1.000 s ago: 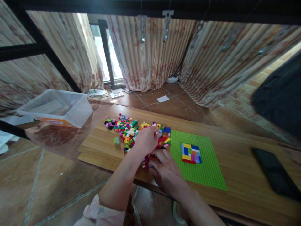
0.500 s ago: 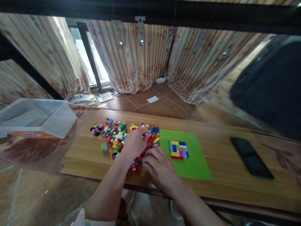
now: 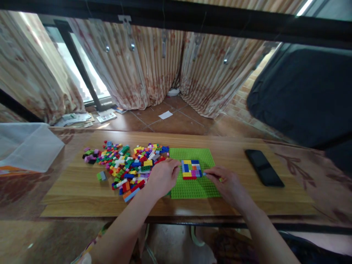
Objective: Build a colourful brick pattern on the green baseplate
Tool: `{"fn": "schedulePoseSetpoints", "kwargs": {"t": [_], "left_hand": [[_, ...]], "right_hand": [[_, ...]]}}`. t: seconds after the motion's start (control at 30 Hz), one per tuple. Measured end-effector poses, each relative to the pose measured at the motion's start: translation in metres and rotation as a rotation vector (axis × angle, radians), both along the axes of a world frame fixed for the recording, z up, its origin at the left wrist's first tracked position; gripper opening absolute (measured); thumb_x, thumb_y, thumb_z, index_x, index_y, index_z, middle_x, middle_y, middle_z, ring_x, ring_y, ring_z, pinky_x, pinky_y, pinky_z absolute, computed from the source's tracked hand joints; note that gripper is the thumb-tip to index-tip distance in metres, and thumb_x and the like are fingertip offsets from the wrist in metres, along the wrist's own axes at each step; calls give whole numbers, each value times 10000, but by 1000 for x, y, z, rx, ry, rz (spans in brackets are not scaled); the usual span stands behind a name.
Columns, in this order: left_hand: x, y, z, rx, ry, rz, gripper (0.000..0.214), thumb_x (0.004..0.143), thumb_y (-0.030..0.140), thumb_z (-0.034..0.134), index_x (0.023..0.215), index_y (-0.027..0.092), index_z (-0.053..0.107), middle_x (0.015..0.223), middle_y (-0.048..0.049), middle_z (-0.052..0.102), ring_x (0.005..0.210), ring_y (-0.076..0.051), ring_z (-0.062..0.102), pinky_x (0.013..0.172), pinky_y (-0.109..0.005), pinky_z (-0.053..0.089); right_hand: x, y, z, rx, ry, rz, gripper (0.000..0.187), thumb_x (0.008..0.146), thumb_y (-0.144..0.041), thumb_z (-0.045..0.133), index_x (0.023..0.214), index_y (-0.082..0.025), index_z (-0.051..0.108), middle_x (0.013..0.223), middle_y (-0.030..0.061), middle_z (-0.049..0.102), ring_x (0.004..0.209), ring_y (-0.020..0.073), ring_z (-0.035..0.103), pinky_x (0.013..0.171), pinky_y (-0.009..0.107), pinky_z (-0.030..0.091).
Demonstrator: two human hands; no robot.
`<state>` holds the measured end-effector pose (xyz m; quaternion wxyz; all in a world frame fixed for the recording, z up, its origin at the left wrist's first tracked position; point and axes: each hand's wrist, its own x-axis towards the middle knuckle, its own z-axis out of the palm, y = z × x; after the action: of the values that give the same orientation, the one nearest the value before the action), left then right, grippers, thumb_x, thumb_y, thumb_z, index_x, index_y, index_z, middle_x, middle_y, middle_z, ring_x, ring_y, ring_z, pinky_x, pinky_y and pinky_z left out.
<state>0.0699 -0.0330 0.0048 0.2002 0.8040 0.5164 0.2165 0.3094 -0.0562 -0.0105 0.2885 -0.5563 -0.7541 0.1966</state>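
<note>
A square, low build of coloured toy bricks (image 3: pixel 191 169) stands on the green baseplate (image 3: pixel 189 191). At its right side my right hand (image 3: pixel 227 181) pinches a small light blue brick (image 3: pixel 204 173) between thumb and fingertips, very close to the build. My left hand (image 3: pixel 166 176) hovers over the baseplate's left edge, just left of the build. Its fingers are bent and closed together; whatever may be between them is hidden. Left of that hand spreads a loose pile of mixed bricks (image 3: pixel 134 164), partly covered by my left wrist.
A black phone (image 3: pixel 264 168) lies on the wooden table (image 3: pixel 82 198) to the right. At the far left stands a clear plastic bin (image 3: pixel 33 146). A joined green and grey brick pair (image 3: pixel 101 176) sits apart from the pile. A dark bar crosses above.
Both hands have left the brick pile and moved right to either side of the build. My right hand now shows a light blue brick. The camera view has turned right.
</note>
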Motion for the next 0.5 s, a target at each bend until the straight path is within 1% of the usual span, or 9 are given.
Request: {"fn": "schedulePoseSetpoints", "kwargs": {"t": [0.07, 0.2, 0.33, 0.5], "left_hand": [[7, -4, -2, -13, 21, -35, 259, 894, 193, 420, 1002, 223, 654, 942, -30, 675, 857, -163, 633, 773, -266, 482], [19, -11, -4, -29, 69, -89, 254, 901, 199, 415, 1000, 222, 648, 940, -36, 667, 850, -170, 633, 761, -275, 478], [27, -17, -6, -58, 91, -124, 263, 907, 205, 406, 1022, 224, 642, 950, -39, 666, 850, -175, 635, 744, -279, 476], [32, -22, -6, -93, 118, -139, 275, 908, 207, 396, 1056, 231, 626, 975, -43, 664, 847, -180, 636, 736, -285, 483]], "right_hand": [[1, -3, 0, -28, -12, 18, 168, 857, -246, 545, 874, -222, 710, 861, 38, 703, 794, 166, 654, 728, 302, 510], [0, -5, -1, -84, -27, 41, 140, 851, -231, 564, 877, -224, 702, 850, 23, 701, 801, 161, 643, 754, 301, 491], [-5, -4, -1, -114, -41, 31, 126, 847, -221, 574, 874, -220, 697, 841, 13, 702, 790, 157, 635, 740, 289, 471], [-15, 0, -2, -145, -70, 6, 101, 830, -213, 595, 868, -210, 689, 844, 14, 708, 787, 161, 635, 734, 286, 456]]}}
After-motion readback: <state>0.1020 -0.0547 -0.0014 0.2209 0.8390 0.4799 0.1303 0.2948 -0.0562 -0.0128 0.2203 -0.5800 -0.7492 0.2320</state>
